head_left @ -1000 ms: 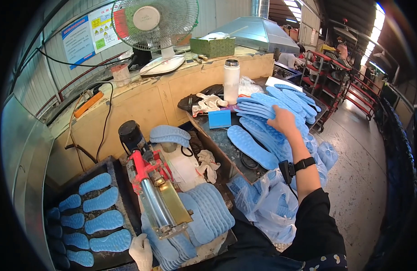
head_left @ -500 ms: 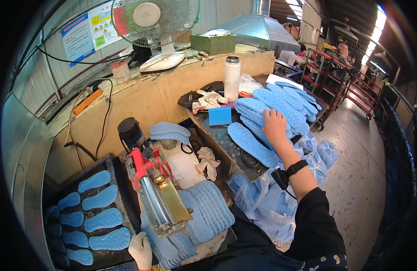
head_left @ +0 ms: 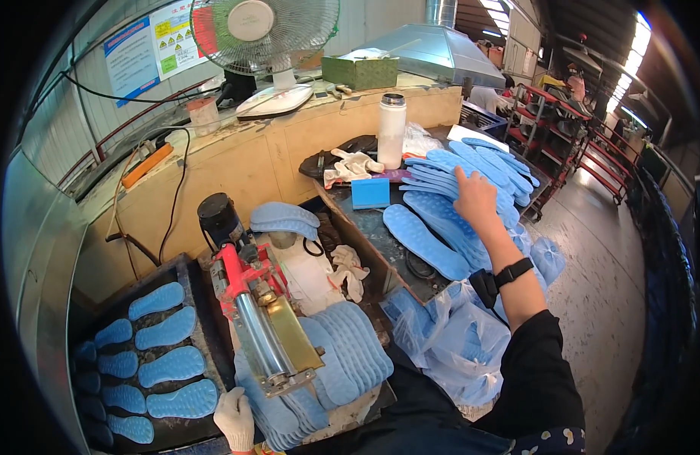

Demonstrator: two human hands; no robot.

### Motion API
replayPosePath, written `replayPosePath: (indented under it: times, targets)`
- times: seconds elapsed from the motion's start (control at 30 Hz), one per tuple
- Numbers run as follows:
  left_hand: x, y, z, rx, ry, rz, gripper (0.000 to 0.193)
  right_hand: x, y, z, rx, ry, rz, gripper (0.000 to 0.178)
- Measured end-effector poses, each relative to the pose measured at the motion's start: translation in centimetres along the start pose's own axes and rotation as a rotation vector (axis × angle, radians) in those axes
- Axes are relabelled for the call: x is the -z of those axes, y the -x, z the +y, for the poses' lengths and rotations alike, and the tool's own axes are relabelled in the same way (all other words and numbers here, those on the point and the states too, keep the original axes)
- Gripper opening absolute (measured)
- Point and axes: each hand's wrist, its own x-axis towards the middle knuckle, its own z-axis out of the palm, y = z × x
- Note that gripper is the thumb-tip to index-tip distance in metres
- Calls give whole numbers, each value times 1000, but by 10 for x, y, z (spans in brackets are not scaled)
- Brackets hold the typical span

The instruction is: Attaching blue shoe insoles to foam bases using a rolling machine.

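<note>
Bare, my right hand [head_left: 477, 199] is closed on the edge of a fanned stack of blue insoles [head_left: 435, 176], its index finger stretched along the top. Other blue insoles [head_left: 448, 221] lie beneath that stack. In a white knitted glove, my left hand [head_left: 234, 417] has its fingers curled by the edge of the black tray [head_left: 213, 334]; what they hold, if anything, is hidden. Close to it, a row of dimpled blue insoles [head_left: 350, 345] overlaps beneath a machine with a steel roller [head_left: 265, 337] and red bracket. Several single insoles [head_left: 172, 365] lie spread on the tray.
A white bottle [head_left: 391, 133], a blue card-like box [head_left: 370, 193] and white gloves [head_left: 353, 165] stand or lie left of the pile. Bagged insoles [head_left: 460, 349] sit below the table's edge. A fan [head_left: 251, 21] stands on the ledge behind; red racks [head_left: 551, 129] stand right.
My right hand has moved slightly right and closed from lying over the pile. The top insoles have fanned and shifted, showing more of those below. My left hand has barely moved.
</note>
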Motion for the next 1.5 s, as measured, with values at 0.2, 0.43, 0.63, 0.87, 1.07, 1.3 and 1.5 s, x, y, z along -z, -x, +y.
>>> replayPosePath:
  times: [0.2,0.43,0.63,0.87,1.07,1.3,1.5]
  targets:
    - [1,-2,12,-20,3,27,14,6,47,16,7,21,-31,56]
    - [13,-3,15,-56,-109,-108,21,10,46,24,56,-77,-103,63]
    - [16,-4,20,-21,-92,-124,21,8,28,21,-197,-120,-31,63]
    - [15,-1,17,-20,-112,-110,22,-30,36,12,104,7,56,65]
    - [16,-3,20,-18,-112,-114,22,-21,13,23,-91,-164,-243,74]
    - [17,-1,17,-29,-111,-105,21,-10,0,28,-187,-327,-320,67]
    - [16,-4,20,-50,-92,-101,20,-8,8,40,-174,-357,-347,66]
